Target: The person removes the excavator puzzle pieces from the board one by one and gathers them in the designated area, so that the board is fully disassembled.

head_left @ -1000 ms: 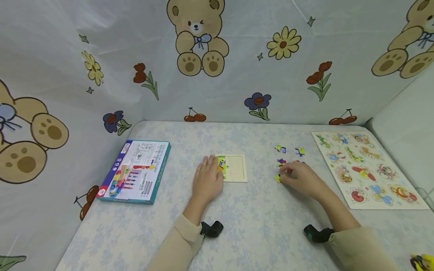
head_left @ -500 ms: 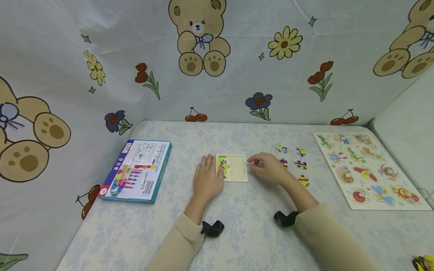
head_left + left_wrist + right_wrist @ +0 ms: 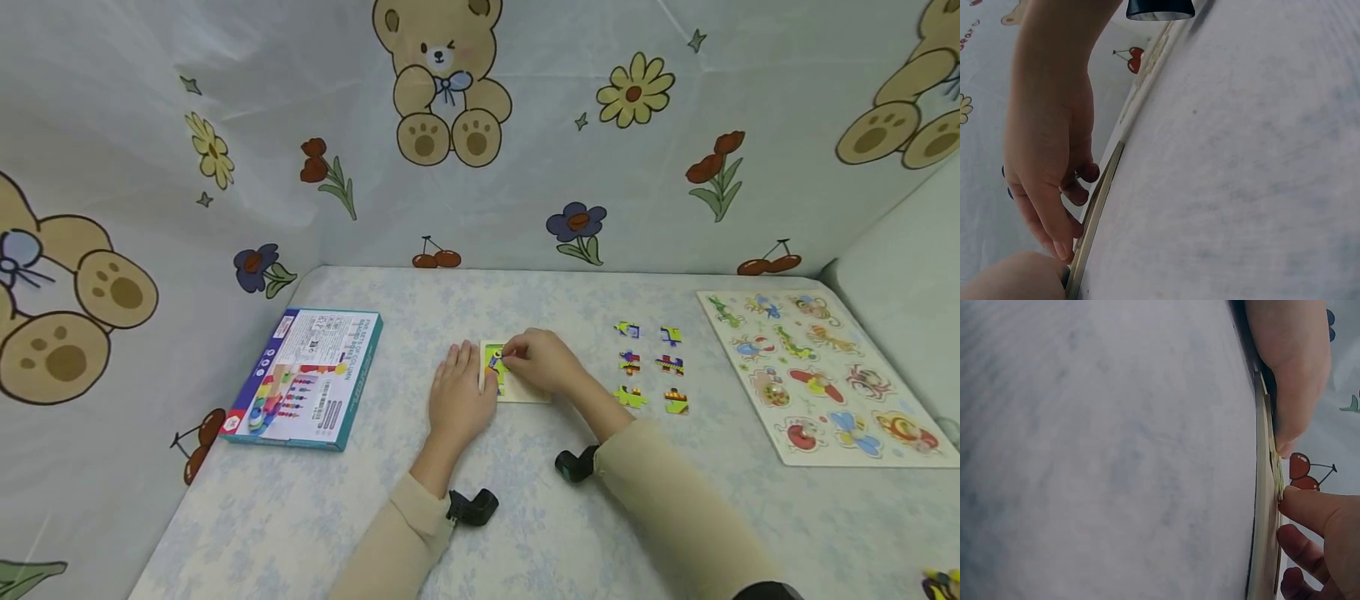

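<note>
My left hand (image 3: 459, 393) lies flat with straight fingers along the left side of a small wooden puzzle tray (image 3: 534, 393), its thumb near the pieces. Bright green puzzle pieces (image 3: 492, 358) with yellow and purple print fill the tray's left strip. Thumb and index finger of my right hand (image 3: 542, 362) come together at the strip's right edge, pinching a puzzle piece. In the right wrist view, a thin green edge of that piece (image 3: 1279, 478) shows beside the fingertip. The right hand hides much of the tray's bare floor.
Several loose puzzle pieces (image 3: 630, 362) lie in two columns right of the tray. A boxed toy set (image 3: 303, 379) is at the left, and a printed insect board (image 3: 828, 375) at the right. A patterned cloth stands behind the table.
My right hand has left the loose pieces at the right and travelled left to the tray, where its fingertips now meet the green strip. The left hand has stayed in place.
</note>
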A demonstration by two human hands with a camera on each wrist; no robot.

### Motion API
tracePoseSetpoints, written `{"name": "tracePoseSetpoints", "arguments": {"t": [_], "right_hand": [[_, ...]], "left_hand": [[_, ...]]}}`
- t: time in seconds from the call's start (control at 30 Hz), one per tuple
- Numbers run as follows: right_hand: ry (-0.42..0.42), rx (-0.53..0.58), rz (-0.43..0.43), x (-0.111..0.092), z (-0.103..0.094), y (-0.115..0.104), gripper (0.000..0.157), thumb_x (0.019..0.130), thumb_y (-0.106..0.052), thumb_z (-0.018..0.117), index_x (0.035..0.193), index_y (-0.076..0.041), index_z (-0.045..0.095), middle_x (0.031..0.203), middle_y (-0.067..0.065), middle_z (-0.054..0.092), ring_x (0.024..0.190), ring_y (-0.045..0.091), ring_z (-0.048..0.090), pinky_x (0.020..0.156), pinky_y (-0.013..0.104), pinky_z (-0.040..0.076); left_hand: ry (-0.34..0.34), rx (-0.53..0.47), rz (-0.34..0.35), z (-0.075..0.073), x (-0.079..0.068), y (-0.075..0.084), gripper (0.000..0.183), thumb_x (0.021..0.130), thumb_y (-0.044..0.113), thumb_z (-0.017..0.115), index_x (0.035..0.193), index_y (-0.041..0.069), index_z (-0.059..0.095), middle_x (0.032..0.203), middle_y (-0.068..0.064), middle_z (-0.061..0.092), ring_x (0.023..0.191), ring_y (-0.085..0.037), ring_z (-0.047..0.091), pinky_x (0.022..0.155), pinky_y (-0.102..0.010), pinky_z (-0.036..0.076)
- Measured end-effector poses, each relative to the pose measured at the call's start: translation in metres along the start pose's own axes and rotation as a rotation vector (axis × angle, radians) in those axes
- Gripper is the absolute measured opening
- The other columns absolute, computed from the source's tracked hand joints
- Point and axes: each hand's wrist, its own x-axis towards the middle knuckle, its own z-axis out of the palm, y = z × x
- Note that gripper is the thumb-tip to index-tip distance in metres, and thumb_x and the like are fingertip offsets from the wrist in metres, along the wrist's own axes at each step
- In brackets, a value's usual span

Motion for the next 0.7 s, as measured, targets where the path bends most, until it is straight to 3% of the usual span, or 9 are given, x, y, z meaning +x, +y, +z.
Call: {"name": "tracePoseSetpoints", "arguments": {"t": [0.2,0.7], "right_hand": [[0.019,0.024,0.012,0.0045,0.0057,-0.0022,0.012,0.093,-0.027,0.071,0.091,-0.016,0.074,0.084,-0.001,0.065,0.076,0.013,0.056,0.070,0.029,0.046],[0.039,0.080,0.105,0.0041,0.0100,-0.0063,0.014,0.093,-0.028,0.069,0.091,-0.014,0.071,0.081,-0.001,0.064,0.075,0.014,0.055,0.067,0.026,0.044]], "left_hand": [[-0.005,0.002,0.002,-0.0007,-0.0003,0.0006,0.065,0.103,0.047,0.033,0.157,0.012,0.029,0.165,-0.002,0.021,0.156,-0.020,0.011,0.127,-0.041,0.010],[0.017,0.002,0.005,-0.0011,0.0000,0.0014,0.063,0.103,0.046,0.036,0.156,0.010,0.032,0.164,-0.004,0.025,0.155,-0.022,0.015,0.127,-0.042,0.013]]}}
